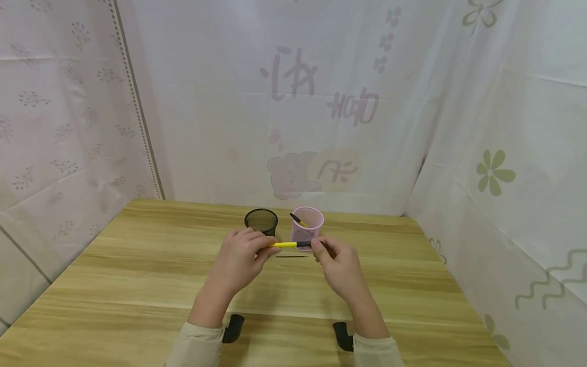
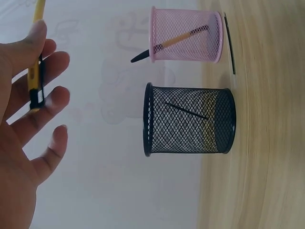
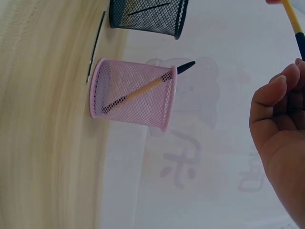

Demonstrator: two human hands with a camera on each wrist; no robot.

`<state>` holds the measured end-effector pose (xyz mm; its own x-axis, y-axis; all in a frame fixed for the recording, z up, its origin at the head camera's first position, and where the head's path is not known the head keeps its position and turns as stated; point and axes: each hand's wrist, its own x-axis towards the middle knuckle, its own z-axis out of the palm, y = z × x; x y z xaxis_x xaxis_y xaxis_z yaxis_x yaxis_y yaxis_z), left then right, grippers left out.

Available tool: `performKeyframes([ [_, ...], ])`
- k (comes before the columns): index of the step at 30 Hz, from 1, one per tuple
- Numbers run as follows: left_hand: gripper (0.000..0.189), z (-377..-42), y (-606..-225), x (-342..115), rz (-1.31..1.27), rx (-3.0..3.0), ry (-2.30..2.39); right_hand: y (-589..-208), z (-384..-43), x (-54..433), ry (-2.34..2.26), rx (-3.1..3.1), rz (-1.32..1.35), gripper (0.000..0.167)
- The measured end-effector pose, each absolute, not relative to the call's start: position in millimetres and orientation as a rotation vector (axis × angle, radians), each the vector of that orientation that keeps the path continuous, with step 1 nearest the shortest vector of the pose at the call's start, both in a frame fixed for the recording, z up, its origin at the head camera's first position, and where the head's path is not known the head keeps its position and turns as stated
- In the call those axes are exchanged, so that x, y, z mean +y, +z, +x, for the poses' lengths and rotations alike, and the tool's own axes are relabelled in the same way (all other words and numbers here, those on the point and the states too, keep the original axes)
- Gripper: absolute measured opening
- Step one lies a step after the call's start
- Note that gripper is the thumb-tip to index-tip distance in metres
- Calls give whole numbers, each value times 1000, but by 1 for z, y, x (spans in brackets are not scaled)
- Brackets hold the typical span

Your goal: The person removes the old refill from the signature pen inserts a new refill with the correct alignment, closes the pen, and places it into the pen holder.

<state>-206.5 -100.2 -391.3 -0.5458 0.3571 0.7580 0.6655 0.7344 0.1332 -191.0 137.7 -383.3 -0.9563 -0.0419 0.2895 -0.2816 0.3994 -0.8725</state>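
Observation:
A yellow pen with a black grip section (image 1: 287, 244) is held level between both hands above the table. The left hand (image 1: 243, 255) pinches its yellow clip end between thumb and fingers. At the black end, the right hand (image 1: 339, 262) grips the pen, and its fingers hide the tip. Behind the hands stand a black mesh cup (image 2: 190, 138) and a pink mesh cup (image 2: 186, 19). A second yellow and black pen (image 2: 140, 57) leans inside the pink cup. One thin black refill (image 2: 230, 43) lies in front of the cups; another thin black stick (image 2: 186, 110) shows inside the black cup.
The wood-grain table (image 1: 137, 285) ends at a printed cloth backdrop (image 1: 206, 127), with more cloth (image 1: 513, 127) along the sides. A black curved piece (image 1: 234, 329) sits by the left sleeve, and a similar piece (image 1: 343, 336) by the right sleeve.

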Motion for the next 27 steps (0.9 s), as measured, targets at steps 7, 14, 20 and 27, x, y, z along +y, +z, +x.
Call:
performKeyframes([
  [7, 15, -208, -394, -102, -770, -2229, -569, -374, -192, 139, 1649, -2370, 211, 29],
  [14, 14, -208, -394, -103, -775, -2216, -598, -372, -194, 141, 1654, -2326, 187, 27],
  [20, 14, -208, -392, -105, -745, -2235, -600, -371, -196, 142, 1661, -2291, 195, 27],
  [27, 14, -208, -389, -106, -732, -2274, -602, -367, -198, 143, 1640, -2272, 206, 26],
])
